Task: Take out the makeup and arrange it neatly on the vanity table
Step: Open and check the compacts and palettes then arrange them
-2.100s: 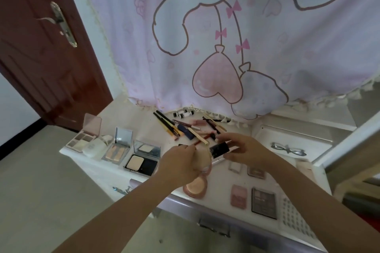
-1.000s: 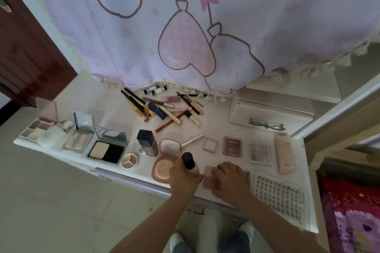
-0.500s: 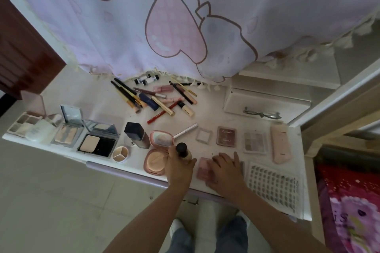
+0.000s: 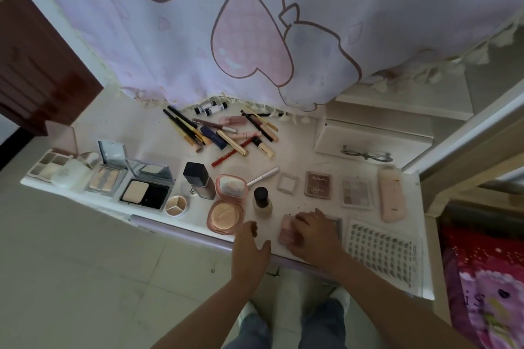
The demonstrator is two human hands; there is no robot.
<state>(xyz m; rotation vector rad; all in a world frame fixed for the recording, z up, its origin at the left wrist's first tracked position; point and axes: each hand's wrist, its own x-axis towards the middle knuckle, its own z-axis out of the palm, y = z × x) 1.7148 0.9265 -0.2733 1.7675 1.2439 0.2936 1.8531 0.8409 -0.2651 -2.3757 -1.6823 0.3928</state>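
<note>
View from my head, looking down on the white desk [image 4: 158, 133]. My left hand [image 4: 249, 249] hangs at the lower middle of the frame, over the front edge of the desk, with fingers loosely spread and holding nothing. Just above it stands a small glass bottle with a black cap [image 4: 262, 201], upright and apart from my fingers. My right hand [image 4: 313, 235] lies beside it at lower centre, palm down on a pink palette [image 4: 286, 231], fingers resting on its lid; whether they curl round its edge I cannot tell.

Left of the bottle, an open round pink compact [image 4: 226, 207] lies flat, and beyond it a dark square bottle [image 4: 198, 180] and a small round three-part pot [image 4: 176, 205]. Further toward the left edge of the frame, a row of open mirrored compacts [image 4: 147, 187] runs along the front of the desk. At upper centre, below the hem of the pink cartoon curtain [image 4: 255, 22], pencils, tubes and lipsticks [image 4: 226, 133] lie in a loose heap. To the right of my hands lie three small square palettes [image 4: 319, 185] in a row, a long pink case [image 4: 391, 193], and a sheet of false lashes [image 4: 382, 255] at lower right. A pair of glasses [image 4: 365, 154] lies on the raised white box at right.
</note>
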